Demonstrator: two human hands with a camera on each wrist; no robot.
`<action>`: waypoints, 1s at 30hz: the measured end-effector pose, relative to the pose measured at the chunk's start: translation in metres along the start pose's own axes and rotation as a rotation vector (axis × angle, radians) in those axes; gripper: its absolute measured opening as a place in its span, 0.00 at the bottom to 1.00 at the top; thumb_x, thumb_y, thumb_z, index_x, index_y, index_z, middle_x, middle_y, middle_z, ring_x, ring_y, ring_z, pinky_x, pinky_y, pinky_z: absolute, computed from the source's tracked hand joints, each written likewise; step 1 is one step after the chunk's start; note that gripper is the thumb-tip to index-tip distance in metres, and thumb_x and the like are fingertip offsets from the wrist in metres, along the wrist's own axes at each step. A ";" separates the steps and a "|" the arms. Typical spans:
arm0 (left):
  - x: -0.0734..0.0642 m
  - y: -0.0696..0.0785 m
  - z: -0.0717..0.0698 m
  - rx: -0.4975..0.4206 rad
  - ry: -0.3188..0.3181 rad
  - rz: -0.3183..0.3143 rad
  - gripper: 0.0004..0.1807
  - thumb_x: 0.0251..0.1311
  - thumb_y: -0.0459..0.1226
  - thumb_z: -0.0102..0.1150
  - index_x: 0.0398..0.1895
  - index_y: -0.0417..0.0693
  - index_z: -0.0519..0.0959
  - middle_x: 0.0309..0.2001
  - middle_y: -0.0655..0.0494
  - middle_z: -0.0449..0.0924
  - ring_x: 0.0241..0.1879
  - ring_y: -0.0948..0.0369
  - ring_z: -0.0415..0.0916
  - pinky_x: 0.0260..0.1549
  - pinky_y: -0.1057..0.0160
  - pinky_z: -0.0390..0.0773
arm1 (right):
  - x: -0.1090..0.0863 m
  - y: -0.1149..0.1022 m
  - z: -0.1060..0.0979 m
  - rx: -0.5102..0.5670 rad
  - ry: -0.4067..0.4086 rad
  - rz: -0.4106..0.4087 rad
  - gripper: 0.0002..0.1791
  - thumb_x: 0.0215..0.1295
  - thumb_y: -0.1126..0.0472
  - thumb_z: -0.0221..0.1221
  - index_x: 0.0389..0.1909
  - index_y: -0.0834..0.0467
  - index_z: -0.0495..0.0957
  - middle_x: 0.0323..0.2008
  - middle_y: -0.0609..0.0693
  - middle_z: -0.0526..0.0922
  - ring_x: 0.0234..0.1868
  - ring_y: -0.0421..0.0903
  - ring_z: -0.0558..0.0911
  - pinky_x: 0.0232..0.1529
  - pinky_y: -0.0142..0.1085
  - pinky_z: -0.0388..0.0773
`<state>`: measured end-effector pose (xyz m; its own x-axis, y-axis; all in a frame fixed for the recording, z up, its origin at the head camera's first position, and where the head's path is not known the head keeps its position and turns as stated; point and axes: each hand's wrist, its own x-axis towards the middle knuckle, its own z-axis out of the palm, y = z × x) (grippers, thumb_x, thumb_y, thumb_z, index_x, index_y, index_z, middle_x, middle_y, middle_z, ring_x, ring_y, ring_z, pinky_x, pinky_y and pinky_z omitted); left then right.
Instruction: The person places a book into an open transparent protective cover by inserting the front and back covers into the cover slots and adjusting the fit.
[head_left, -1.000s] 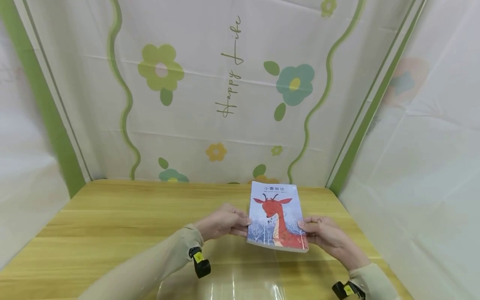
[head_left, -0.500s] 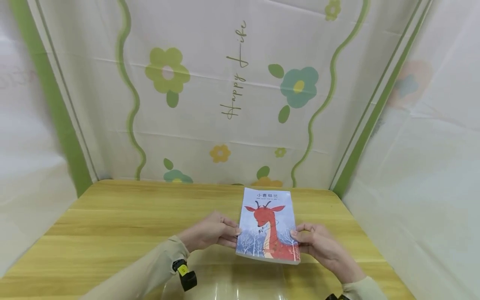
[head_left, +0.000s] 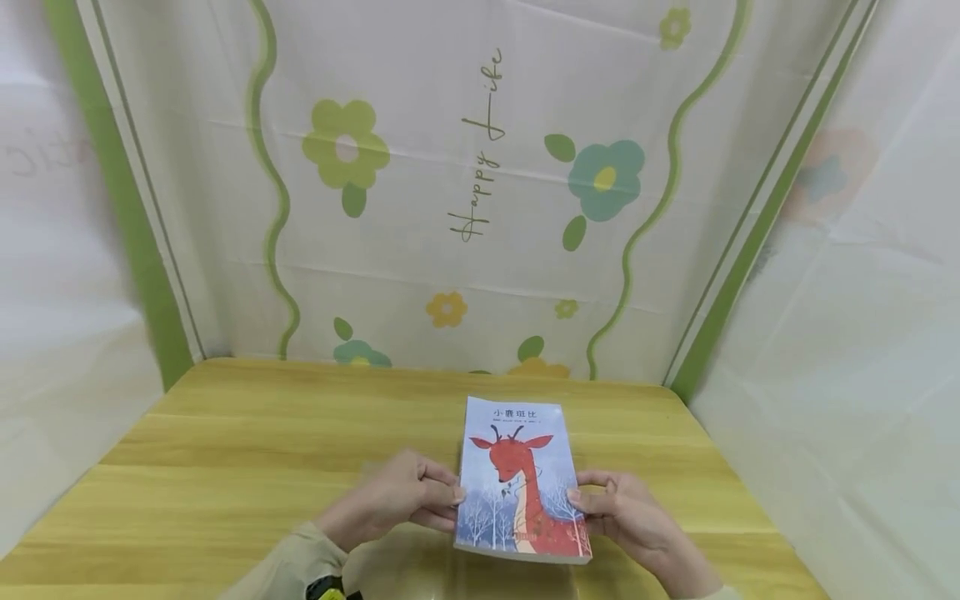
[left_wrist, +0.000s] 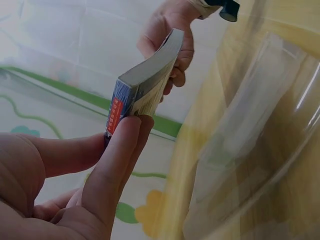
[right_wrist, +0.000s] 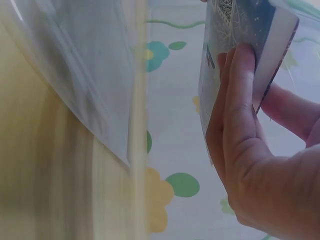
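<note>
A paperback book (head_left: 517, 467) with a red deer on a pale blue cover is held up above the table, its front facing up. My left hand (head_left: 401, 496) pinches its left edge, thumb on the cover and fingers beneath. On the opposite edge my right hand (head_left: 630, 521) grips it in the same way. The left wrist view shows the book's spine (left_wrist: 116, 112) between thumb and fingers. From the right wrist, the back cover (right_wrist: 230, 30) rests against the straight fingers (right_wrist: 241, 95), with the thumb on the other side.
A shiny clear plastic piece (left_wrist: 240, 135) lies on the wooden table (head_left: 262, 442) below the book, near the front edge. White cloth (head_left: 405, 192) printed with flowers hangs at the back, with plain-looking cloth walls on both sides.
Both hands have brought the book nearer to me and to the left, keeping their hold on it. The head view has shifted slightly.
</note>
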<state>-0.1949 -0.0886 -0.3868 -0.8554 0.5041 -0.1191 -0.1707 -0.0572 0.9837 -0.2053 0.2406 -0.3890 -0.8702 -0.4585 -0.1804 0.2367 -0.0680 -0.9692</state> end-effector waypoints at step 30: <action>-0.025 -0.047 0.017 0.131 0.035 -0.019 0.05 0.60 0.27 0.63 0.28 0.34 0.84 0.23 0.43 0.83 0.21 0.59 0.81 0.25 0.61 0.84 | 0.002 0.027 -0.003 -0.122 -0.220 0.140 0.23 0.60 0.70 0.57 0.57 0.74 0.69 0.45 0.66 0.83 0.44 0.53 0.84 0.44 0.41 0.82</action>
<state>-0.1572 -0.0835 -0.4282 -0.8695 0.4736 -0.1405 -0.1237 0.0667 0.9901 -0.2019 0.2405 -0.4159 -0.7148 -0.6379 -0.2865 0.2831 0.1106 -0.9527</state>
